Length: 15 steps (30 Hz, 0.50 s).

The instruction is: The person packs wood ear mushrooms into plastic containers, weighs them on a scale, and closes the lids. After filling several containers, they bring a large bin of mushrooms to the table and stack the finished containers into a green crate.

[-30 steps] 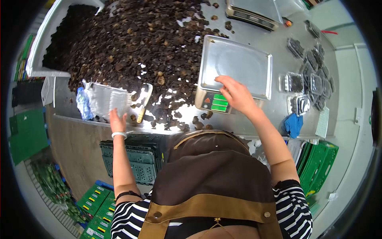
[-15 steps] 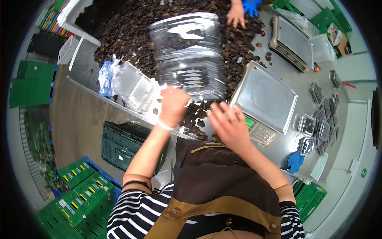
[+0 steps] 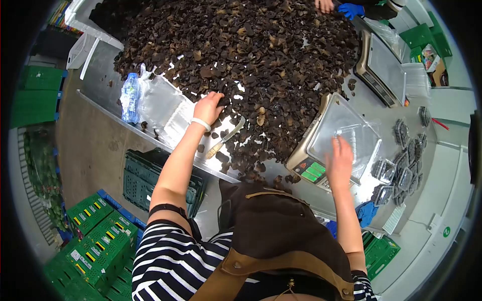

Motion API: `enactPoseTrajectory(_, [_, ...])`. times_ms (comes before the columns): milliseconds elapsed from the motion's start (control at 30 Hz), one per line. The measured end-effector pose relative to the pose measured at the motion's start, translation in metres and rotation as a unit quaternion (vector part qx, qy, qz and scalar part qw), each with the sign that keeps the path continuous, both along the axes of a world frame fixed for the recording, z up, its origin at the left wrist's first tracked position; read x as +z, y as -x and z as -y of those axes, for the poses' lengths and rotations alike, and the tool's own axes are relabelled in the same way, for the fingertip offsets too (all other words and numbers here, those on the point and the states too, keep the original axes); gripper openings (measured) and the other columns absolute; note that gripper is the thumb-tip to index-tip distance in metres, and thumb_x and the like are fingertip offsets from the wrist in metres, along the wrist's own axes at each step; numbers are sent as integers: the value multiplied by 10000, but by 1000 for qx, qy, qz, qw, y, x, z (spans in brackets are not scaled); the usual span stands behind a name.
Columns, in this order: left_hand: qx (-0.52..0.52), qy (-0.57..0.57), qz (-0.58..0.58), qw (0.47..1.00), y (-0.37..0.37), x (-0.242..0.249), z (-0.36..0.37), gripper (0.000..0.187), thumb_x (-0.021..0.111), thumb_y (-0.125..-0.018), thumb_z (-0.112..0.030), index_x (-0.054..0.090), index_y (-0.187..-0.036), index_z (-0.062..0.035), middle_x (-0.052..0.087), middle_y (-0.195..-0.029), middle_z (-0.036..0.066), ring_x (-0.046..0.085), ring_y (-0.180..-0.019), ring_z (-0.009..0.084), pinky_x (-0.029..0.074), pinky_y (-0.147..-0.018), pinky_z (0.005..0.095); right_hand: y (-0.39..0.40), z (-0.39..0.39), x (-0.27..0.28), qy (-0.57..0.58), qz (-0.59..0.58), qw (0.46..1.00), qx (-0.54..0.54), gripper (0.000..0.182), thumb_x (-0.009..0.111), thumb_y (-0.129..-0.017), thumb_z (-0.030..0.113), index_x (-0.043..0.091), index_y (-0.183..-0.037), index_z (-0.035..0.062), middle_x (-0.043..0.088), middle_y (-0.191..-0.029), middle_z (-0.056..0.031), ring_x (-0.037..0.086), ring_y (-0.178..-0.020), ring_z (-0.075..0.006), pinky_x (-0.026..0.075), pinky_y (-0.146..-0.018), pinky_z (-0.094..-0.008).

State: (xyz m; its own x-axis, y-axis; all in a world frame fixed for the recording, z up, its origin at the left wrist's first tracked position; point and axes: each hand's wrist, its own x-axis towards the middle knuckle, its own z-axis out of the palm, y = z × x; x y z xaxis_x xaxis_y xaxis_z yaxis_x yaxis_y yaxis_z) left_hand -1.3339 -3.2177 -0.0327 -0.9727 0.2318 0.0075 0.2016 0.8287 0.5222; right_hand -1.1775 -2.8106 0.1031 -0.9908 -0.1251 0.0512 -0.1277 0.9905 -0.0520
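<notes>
My left hand is at the near edge of a big heap of dark brown wood ear mushrooms, its fingers curled over dark pieces. Beside it, a knife with a pale handle and curved blade lies on the table. My right hand is over the nearer scale, its fingers at the left side of a clear plastic container on the scale's plate. Thumb and fingers appear to grip the container's edge, though the clear plastic is hard to make out. Green digits glow on the scale's display.
A water bottle and clear plastic bags lie left. Filled clear punnets crowd the right side, near a blue cloth. Behind stands a second scale. Another person's hand and blue glove are at the far edge.
The stack of clear containers no longer stands over the heap, uncovering the knife. My right hand has moved right to the scale, where a container now sits. My left hand has shifted slightly forward.
</notes>
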Motion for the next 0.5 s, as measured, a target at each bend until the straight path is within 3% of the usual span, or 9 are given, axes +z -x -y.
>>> enactPoseTrajectory(33, [3, -47, 22, 999, 10, -9, 3, 481, 801, -722, -145, 658, -1177, -79, 673, -1042, 136, 639, -973, 345, 516, -873, 399, 8, 13, -1, 37, 20, 999, 19, 496, 671, -802, 69, 536, -1276, 20, 489, -1334, -187, 487, -1202, -377, 415, -1003, -457])
enactPoseTrajectory(67, [53, -136, 50, 988, 13, -1, 3, 387, 764, -810, -152, 665, -1167, -41, 709, -945, 110, 685, -835, 257, 545, -754, 338, 14, 26, -2, 66, 39, 996, 48, 489, 670, -802, 68, 539, -1271, 22, 496, -1327, -182, 492, -1196, -374, 418, -1000, -457])
enactPoseTrajectory(133, [142, -392, 257, 872, 21, 2, 11, 384, 730, -880, -178, 629, -1205, 1, 707, -884, 76, 675, -732, 157, 536, -675, 268, 30, 53, -7, 125, 76, 983, 113, 476, 666, -803, 65, 545, -1262, 26, 509, -1314, -173, 503, -1184, -368, 424, -995, -458])
enactPoseTrajectory(167, [132, -482, 312, 808, 21, 12, 17, 405, 697, -922, -188, 582, -1227, 52, 696, -858, 62, 664, -738, 102, 539, -685, 236, 38, 66, -12, 147, 96, 975, 135, 460, 659, -806, 64, 551, -1252, 24, 510, -1316, -167, 504, -1185, -363, 427, -994, -455])
enactPoseTrajectory(267, [104, -667, 348, 650, 15, 41, 20, 342, 626, -963, -157, 553, -1243, 26, 696, -1080, 159, 666, -813, 122, 558, -763, 255, 59, 96, -26, 176, 133, 957, 191, 417, 646, -817, 66, 574, -1225, 24, 528, -1307, -142, 510, -1187, -339, 433, -992, -444])
enactPoseTrajectory(300, [72, -697, 353, 620, 14, 37, 24, 320, 600, -976, -150, 551, -1243, 19, 659, -1186, 196, 664, -844, 131, 559, -793, 270, 66, 102, -34, 179, 137, 952, 208, 413, 646, -818, 66, 576, -1224, 25, 532, -1303, -139, 511, -1187, -336, 433, -991, -443])
enactPoseTrajectory(400, [67, -726, 350, 589, 14, 47, 23, 265, 620, -959, -120, 564, -1194, -11, 663, -1166, 194, 665, -851, 145, 562, -794, 285, 88, 120, -43, 188, 152, 942, 232, 400, 662, -816, 53, 578, -1206, 25, 542, -1280, -130, 519, -1163, -328, 444, -986, -429])
enactPoseTrajectory(500, [111, -710, 311, 623, 14, 47, 16, 237, 686, -898, -45, 600, -1119, -36, 666, -1170, 172, 658, -877, 125, 556, -800, 283, 108, 130, -51, 208, 163, 933, 245, 385, 669, -813, 58, 581, -1188, 33, 542, -1283, -122, 539, -1128, -331, 460, -971, -420])
